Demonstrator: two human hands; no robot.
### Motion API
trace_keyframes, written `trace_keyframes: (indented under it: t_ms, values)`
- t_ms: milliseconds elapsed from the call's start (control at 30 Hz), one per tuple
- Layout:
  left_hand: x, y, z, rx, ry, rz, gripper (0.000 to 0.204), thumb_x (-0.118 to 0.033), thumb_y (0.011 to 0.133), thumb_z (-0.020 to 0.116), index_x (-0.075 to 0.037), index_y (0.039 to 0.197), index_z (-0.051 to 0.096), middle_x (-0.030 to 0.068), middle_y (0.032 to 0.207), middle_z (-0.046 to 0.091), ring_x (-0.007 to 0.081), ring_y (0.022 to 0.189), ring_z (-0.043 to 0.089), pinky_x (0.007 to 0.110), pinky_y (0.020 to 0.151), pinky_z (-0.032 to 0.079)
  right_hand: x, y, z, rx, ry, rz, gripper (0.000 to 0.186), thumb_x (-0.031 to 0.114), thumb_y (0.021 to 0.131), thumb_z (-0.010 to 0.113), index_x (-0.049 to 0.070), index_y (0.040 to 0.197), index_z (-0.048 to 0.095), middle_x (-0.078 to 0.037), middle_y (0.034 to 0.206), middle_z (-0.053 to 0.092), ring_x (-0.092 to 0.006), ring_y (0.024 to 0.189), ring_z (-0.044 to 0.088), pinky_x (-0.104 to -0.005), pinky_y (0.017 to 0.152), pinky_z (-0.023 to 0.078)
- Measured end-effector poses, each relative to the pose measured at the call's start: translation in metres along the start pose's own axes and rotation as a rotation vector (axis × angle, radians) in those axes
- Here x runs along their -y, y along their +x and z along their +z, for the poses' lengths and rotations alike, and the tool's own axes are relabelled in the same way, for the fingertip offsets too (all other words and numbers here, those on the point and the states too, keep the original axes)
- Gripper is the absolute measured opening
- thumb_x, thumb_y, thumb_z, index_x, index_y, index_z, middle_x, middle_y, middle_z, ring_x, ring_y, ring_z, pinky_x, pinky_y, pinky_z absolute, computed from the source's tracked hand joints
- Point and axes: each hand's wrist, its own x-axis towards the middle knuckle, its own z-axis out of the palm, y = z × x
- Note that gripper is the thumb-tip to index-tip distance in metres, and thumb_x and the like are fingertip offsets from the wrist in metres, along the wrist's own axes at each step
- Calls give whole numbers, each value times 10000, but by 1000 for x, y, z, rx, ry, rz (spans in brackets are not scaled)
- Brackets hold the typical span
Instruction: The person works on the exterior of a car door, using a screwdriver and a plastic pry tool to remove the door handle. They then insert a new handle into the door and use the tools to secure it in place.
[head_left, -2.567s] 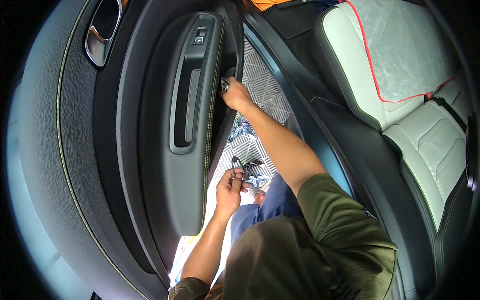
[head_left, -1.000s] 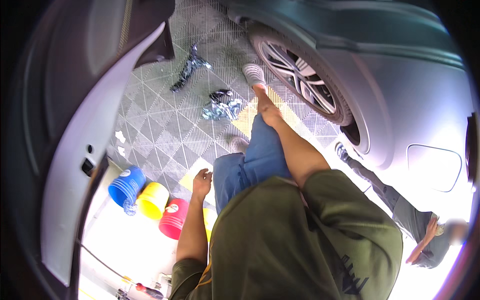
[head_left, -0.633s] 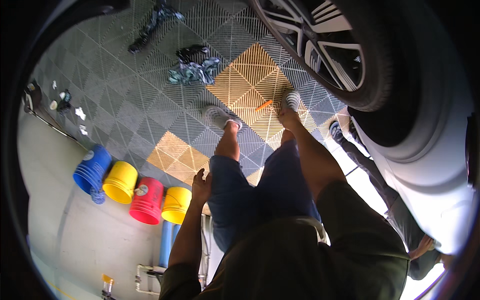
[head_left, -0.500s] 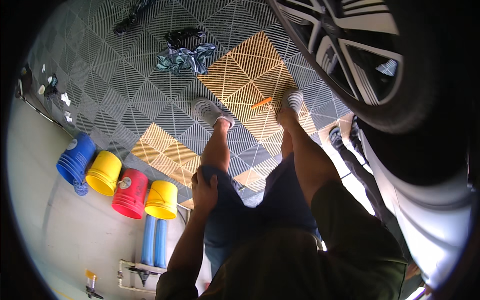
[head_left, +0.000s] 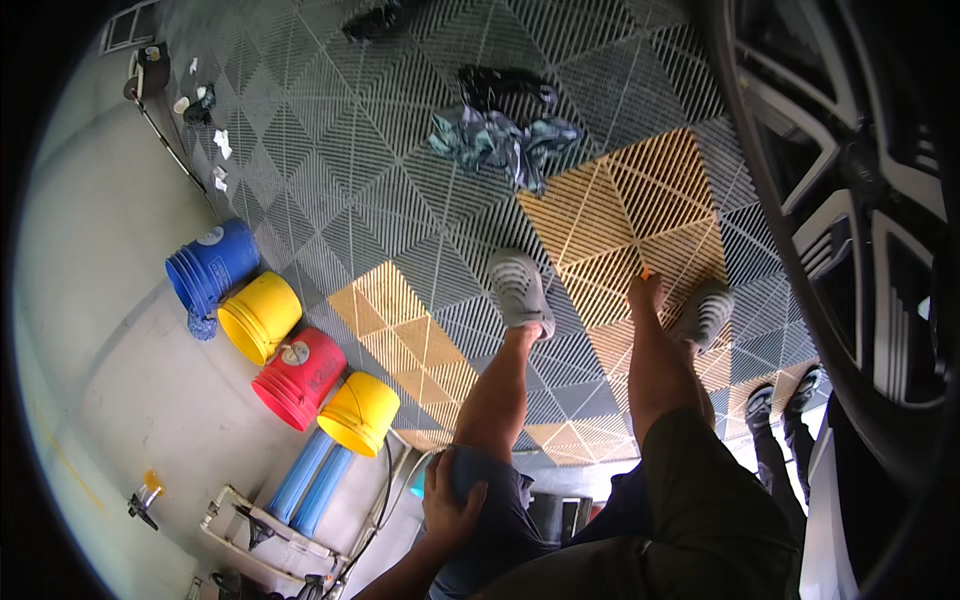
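Note:
My right arm reaches straight down toward the floor, and my right hand [head_left: 646, 290] is low between my shoes, left of the right one. Its fingers are closed around a thin orange strip [head_left: 647, 271], of which only a small end pokes out; the rest is hidden by the hand. What kind of thing the strip is, I cannot tell. My left hand [head_left: 452, 503] lies on my left knee with its fingers apart, holding nothing. Dark shiny plastic bags [head_left: 503, 140] lie crumpled on the tiles ahead of my feet.
A car wheel [head_left: 860, 190] looms close on the right. Blue [head_left: 213, 265], yellow [head_left: 262, 316] and red [head_left: 303, 375] buckets line the wall at left, with a second yellow bucket [head_left: 360, 412]. Behind the wheel, another person's shoes [head_left: 760, 404] stand on the slatted floor [head_left: 400, 240].
My right hand has gone down onto the orange strip and closed over it. My view has turned, so the buckets and bags sit further right. The left hand stays on the knee.

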Motion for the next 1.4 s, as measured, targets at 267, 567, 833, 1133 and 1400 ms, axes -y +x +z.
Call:
trace_keyframes:
  t_ms: [267, 567, 833, 1133, 1400]
  values:
    - [-1, 20, -41, 125, -65, 143, 587, -342, 861, 631, 18, 1293, 462, 298, 1182, 551, 452, 1065, 550, 477, 935, 447, 140, -166, -152, -70, 186, -548, 335, 294, 863, 601, 70, 1110, 566, -195, 925, 651, -339, 844, 634, -461, 719, 493]
    - [-41, 43, -259, 21, -254, 217, 452, -321, 888, 622, 10, 1194, 586, 188, 980, 688, 280, 854, 667, 339, 765, 510, 463, -440, -410, -15, 584, -1042, 383, 361, 844, 612, 76, 1100, 598, -215, 1043, 651, -397, 997, 609, -463, 862, 481]
    - [-8, 55, -305, -139, -419, -66, 375, -294, 914, 563, 41, 1073, 618, 152, 763, 679, 215, 740, 664, 333, 679, 509, 732, -471, -496, -326, 242, -1444, 356, 236, 853, 605, 47, 1154, 590, -137, 1216, 563, -337, 1102, 577, -425, 922, 475]
    - [-147, -5, -339, 248, -696, -408, 360, -239, 931, 574, 18, 1183, 568, 121, 997, 671, 191, 831, 683, 297, 681, 545, 872, -441, -504, -283, -640, -1341, 193, 209, 798, 665, 106, 942, 743, -103, 1013, 700, -274, 992, 665, -338, 859, 523]
    - [-181, 12, -364, 111, -760, -458, 376, -232, 915, 577, 18, 1195, 557, 131, 994, 659, 198, 808, 672, 309, 677, 546, 895, -393, -534, -335, -428, -1519, 272, 147, 813, 610, 52, 1066, 635, -172, 1260, 532, -341, 1037, 610, -435, 860, 515]
